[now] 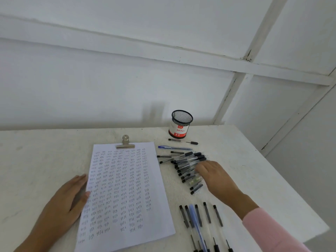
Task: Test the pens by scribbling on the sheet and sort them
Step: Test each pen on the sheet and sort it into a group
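the heap of slim black-capped clear plastic pens (187, 166) on the white counter (254, 170), light and prone to rolling, suits a mid-barrel pinch; right hand (215, 176) reaches in, grip hidden, left hand (67, 202) flat beside the scribbled white sheet (123, 193).

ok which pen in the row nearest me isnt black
The light blue pen, third from the left in the near row; its barrel and cap are blue, while its neighbours have black caps.
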